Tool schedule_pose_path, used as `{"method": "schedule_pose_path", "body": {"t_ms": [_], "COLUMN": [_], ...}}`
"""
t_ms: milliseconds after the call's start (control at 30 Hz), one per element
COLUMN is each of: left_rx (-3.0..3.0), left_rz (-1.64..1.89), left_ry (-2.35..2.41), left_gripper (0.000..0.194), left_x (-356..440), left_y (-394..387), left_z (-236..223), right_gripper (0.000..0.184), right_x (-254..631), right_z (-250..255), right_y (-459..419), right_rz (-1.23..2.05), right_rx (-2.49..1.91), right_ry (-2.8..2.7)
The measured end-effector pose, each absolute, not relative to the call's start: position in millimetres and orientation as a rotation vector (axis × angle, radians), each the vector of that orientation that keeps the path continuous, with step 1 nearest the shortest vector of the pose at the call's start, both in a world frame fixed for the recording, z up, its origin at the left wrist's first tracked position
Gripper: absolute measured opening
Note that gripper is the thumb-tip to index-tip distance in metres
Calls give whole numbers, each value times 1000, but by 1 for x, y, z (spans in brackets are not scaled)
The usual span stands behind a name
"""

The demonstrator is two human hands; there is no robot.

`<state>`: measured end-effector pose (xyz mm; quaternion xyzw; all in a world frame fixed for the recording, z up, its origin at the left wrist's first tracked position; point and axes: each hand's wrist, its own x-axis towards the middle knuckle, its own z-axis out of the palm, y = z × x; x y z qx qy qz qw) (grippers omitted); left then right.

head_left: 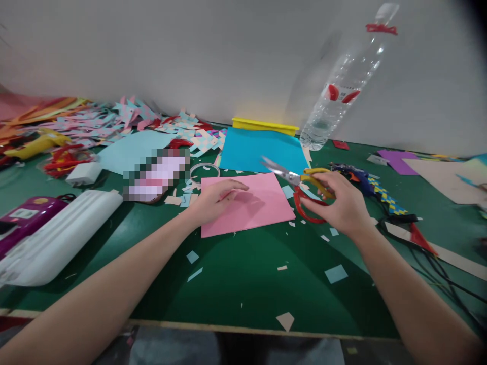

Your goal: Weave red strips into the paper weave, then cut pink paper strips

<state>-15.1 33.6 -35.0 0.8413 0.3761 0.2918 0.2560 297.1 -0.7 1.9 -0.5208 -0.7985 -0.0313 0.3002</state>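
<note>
My left hand [218, 200] rests on the left side of a pink sheet of paper [262, 208], its fingers stretched out towards the right. The sheet lies flat on the green tabletop, perhaps with more sheets beneath. Past its right edge, my right hand [340, 200] grips a pair of scissors [291, 177] by the red and yellow handles. Their blades are slightly parted and point away to the upper left, over the far edge of the pink sheet. A bright blue sheet [258, 149] lies just behind it.
A clear plastic bottle [338, 96] stands against the wall. On the left are a phone [158, 177], a white elongated device [70, 238], a purple device [34, 215] and a heap of paper strips [125, 114]. Cables [449, 274] run at the right; paper scraps [337, 274] dot the green table [243, 284].
</note>
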Motion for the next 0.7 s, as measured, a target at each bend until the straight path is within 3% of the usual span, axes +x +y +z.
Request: {"method": "schedule_pose_path", "body": {"t_ms": [167,333,433,700], "left_rx": [2544,2724,2706,2733], "left_rz": [646,416,347,352], "left_ry": [1015,962,992,964], "left_gripper": [31,67,77,65], "left_x": [-14,-9,-10,-15], "left_y": [27,15,13,15], "left_z": [-32,-30,-28,-27], "right_gripper": [49,60,61,36], "right_x": [322,331,331,293], "right_z": [-25,-35,-37,-28], "right_y": [24,30,29,7], "right_rz": [-223,-72,-21,-212], "right_rx": [-1791,-1994,-1990,-1593], "right_ry": [-1951,-1898,-1939,-2032]}}
